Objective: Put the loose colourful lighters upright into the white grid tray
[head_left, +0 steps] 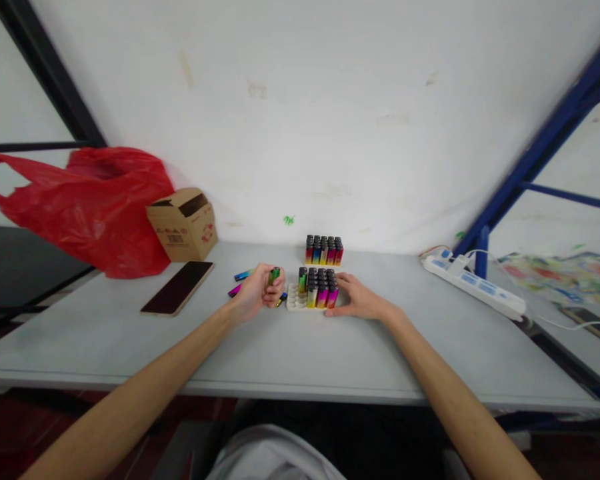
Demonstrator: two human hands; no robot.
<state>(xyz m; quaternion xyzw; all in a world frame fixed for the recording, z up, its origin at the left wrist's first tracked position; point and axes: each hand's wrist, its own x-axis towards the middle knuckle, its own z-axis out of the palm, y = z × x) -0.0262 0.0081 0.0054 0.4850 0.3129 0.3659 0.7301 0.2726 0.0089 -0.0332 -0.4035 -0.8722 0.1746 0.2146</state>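
Observation:
My left hand (257, 294) is closed around a green lighter (274, 275), just left of a white tray (297, 301) with round holes. Upright lighters with black tops (322, 295) fill the tray's right part, while holes show along its left side. One greenish lighter (303, 281) stands at the tray's back left. My right hand (359, 297) grips the tray's right end, thumb at the front corner and fingers behind. Loose on the table by my left hand lie a blue lighter (243, 275) and a magenta lighter (235, 291), partly hidden.
Behind, near the wall, stands a second block of upright lighters (324, 251). At left are a phone (178, 288), an open cardboard box (184, 227) and a red plastic bag (95, 213). A white power strip (475, 287) with cables lies at right, beside a blue frame (540, 140).

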